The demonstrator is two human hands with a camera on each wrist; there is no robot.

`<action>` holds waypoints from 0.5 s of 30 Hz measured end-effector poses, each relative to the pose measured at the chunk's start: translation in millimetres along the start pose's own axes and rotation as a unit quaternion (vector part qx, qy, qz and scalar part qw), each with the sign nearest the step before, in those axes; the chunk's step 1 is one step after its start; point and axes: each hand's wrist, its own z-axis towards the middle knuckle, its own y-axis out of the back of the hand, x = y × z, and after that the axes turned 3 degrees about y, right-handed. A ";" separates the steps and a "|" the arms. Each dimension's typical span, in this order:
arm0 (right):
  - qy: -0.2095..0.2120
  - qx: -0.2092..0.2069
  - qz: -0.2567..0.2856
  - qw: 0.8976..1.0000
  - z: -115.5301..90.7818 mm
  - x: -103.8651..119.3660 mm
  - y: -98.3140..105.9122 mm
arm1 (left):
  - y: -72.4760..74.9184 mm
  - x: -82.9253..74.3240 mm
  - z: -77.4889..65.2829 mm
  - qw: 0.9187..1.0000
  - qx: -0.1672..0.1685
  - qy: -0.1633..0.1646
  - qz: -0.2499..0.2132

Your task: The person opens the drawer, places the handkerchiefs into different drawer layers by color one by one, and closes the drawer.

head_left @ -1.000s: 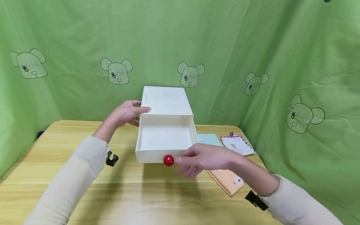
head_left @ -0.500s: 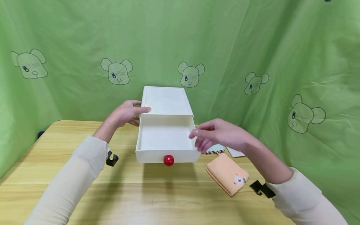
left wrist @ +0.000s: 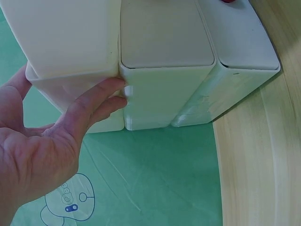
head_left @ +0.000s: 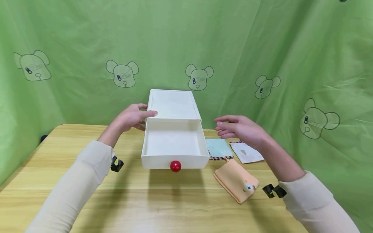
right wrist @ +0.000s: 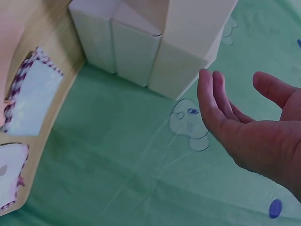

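A white stacked drawer unit (head_left: 173, 104) stands at the back of the table, its top drawer (head_left: 172, 142) pulled out, with nothing inside and a red round knob (head_left: 175, 166) on the front. My left hand (head_left: 132, 117) rests on the unit's upper left corner, thumb on the top and fingers against the side. In the left wrist view, its fingertips (left wrist: 115, 84) lie at the seam below the top section. My right hand (head_left: 240, 129) is in the air right of the unit, holding nothing, fingers loosely bent. Below it lie a light blue cloth (head_left: 218, 149) and a white cloth (head_left: 246, 152).
A folded orange cloth (head_left: 233, 179) with a printed face lies nearer on the wooden table (head_left: 116, 207). Green curtain (head_left: 163, 38) with bear outlines hangs close behind the table and along its sides. Two lower drawers (left wrist: 164, 70) sit beneath the top one.
My right hand has moved from beside the red knob, past the drawer's right side, up and away to the right. My left hand and the pulled-out drawer have stayed in place.
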 end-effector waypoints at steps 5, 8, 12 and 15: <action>-0.021 -0.013 0.005 1.000 2.4 -14.6 7.5 | 0.4 0.8 0.6 1.000 -0.001 0.002 -0.005; -0.036 -0.022 0.002 0.999 3.5 -23.9 11.7 | 0.5 0.9 0.8 1.000 -0.001 0.001 -0.007; -0.052 -0.031 -0.006 0.998 5.7 -37.9 17.8 | 0.6 0.8 0.9 1.000 0.000 -0.001 -0.007; -0.054 -0.038 -0.005 0.998 7.4 -49.4 21.9 | 0.7 0.7 0.6 1.000 -0.001 -0.001 -0.004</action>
